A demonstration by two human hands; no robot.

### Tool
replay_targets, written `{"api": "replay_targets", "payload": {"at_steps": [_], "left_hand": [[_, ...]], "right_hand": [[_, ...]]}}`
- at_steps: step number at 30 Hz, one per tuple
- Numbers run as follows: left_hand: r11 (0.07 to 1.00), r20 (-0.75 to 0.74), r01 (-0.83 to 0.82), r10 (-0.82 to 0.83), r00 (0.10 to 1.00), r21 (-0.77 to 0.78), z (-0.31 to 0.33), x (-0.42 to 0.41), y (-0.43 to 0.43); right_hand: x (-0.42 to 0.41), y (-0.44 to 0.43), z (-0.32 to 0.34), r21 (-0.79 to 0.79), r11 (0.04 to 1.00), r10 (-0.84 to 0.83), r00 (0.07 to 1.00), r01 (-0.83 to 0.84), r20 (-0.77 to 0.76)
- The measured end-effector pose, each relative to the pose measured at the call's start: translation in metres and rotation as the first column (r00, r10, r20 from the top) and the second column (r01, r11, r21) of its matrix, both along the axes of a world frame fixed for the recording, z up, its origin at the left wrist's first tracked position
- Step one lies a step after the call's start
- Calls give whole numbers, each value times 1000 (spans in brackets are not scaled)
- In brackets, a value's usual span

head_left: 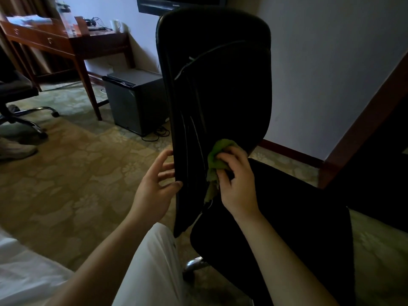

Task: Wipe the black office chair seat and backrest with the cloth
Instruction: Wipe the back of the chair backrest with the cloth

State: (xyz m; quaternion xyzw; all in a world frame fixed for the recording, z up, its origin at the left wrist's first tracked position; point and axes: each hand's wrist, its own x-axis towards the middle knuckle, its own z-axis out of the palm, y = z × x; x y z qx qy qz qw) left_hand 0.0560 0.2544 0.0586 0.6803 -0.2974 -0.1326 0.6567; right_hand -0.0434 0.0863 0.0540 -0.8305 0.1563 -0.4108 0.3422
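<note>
Cloth [217, 156] in right hand [237, 184]

- I count two hands: left hand [154, 184], right hand [236, 182].
- One green cloth [217, 155].
- Two chairs: black office chair [220, 85], second chair [15, 89].
- One desk [66, 43], one white mug [115, 25], one mini fridge [134, 100].
</note>
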Motion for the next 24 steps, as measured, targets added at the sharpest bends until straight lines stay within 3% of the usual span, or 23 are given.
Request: {"api": "replay_targets", "payload": {"at_steps": [3, 7, 9, 13, 19, 21, 24], "left_hand": [[1000, -4, 6, -6, 1000, -1, 0, 0, 1], [999, -26, 26, -27, 999, -17, 0, 0, 0], [1000, -40, 25, -26, 999, -19, -3, 3, 0], [1000, -53, 20, -20, 998, -7, -3, 6, 1], [1000, -37, -5, 6, 999, 2, -5, 4, 0], [1000, -45, -1, 1, 999, 1, -5, 5, 0], [1000, -74, 22, -23, 997, -22, -6, 7, 0]], "right_hand": [[-8, -13, -12, 220, 974, -43, 996, 60, -81], [-7, -17, -5, 537, 840, -105, 994, 79, 17], [-2, -9, 6, 517, 854, -92, 995, 54, 47], [6, 8, 25, 273, 962, -48, 993, 16, 112], [0, 5, 3, -6, 1000, -13, 999, 13, 38], [-7, -4, -11, 23, 1000, 14, 1000, -13, -18], [-12, -14, -11, 243, 970, 17, 998, 0, -65]]}}
